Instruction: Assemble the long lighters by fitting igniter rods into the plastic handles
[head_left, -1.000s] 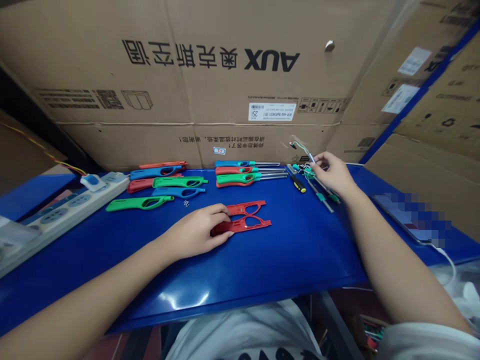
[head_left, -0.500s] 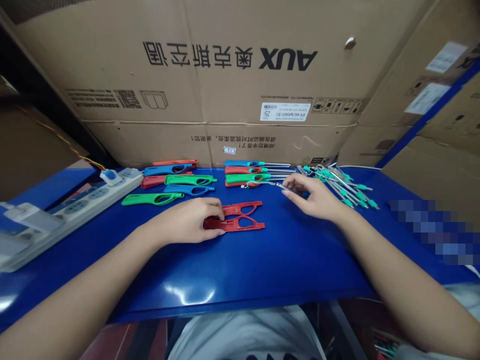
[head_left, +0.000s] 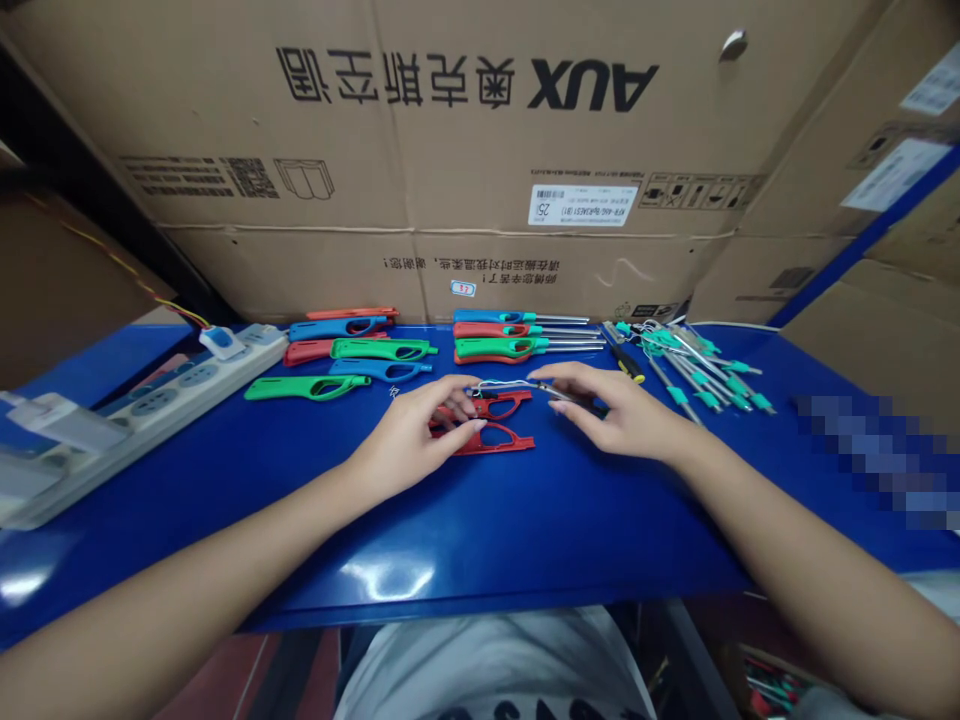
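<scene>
Two red lighter shell halves lie side by side on the blue table: the far half [head_left: 511, 404] and the near half [head_left: 517, 442]. My left hand [head_left: 416, 430] is over their left ends, thumb and forefinger apart, with the fingertips close to a small dark piece on the wire end. My right hand [head_left: 626, 410] pinches a thin metal lighter tube [head_left: 541, 387] between thumb and fingers; the palm hides much of it. From the tube, thin pale wires [head_left: 504, 382] run left over the far shell half to my left fingertips. Whether the left fingers touch the wires, I cannot tell.
Green, blue and red lighter shells [head_left: 307, 388] lie at the left. Several lighters with metal tubes [head_left: 495, 347] are lined up behind. Loose tubes with teal ends [head_left: 697, 370] and a screwdriver [head_left: 628, 366] lie right. A power strip [head_left: 172, 400] borders the left; cardboard [head_left: 420, 200] stands behind.
My left hand has let go of the near red shell half and shifted right towards the wire end. My right hand has brought the tube and wires left and down over the shells.
</scene>
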